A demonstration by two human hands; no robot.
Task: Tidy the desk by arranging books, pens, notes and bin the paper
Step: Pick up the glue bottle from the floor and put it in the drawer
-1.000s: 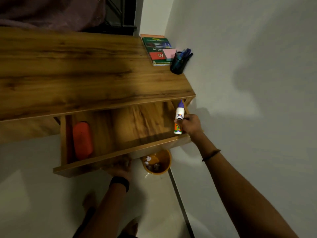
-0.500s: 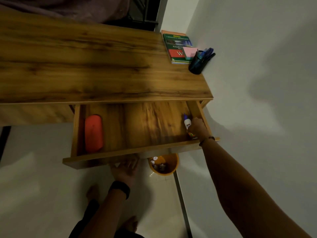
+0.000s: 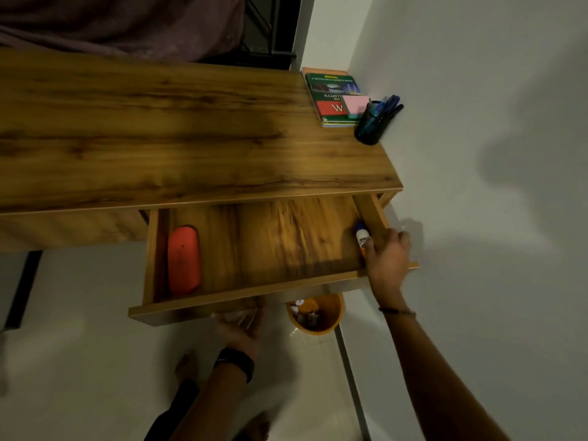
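The wooden desk (image 3: 159, 138) has its drawer (image 3: 254, 294) pulled out. A white glue bottle (image 3: 362, 235) with a blue cap lies in the drawer's right corner. My right hand (image 3: 388, 259) is at that corner, thumb beside the bottle and blurred fingers over the drawer's side wall. My left hand (image 3: 240, 329) reaches up to the underside of the drawer front, fingers blurred. Stacked books (image 3: 331, 90), a pink note pad (image 3: 355, 105) on them and a dark pen holder (image 3: 370, 128) full of pens stand at the desk's far right corner.
An orange-red case (image 3: 184, 259) lies at the drawer's left end. An orange bin (image 3: 331, 316) with scraps inside stands on the floor under the drawer's right part. The white wall runs close along the right. My bare foot (image 3: 186, 364) is on the tiled floor.
My right hand brought the glue bottle down from upright above the drawer wall into the drawer's right corner, then shifted right off it. My left hand stayed under the drawer front.
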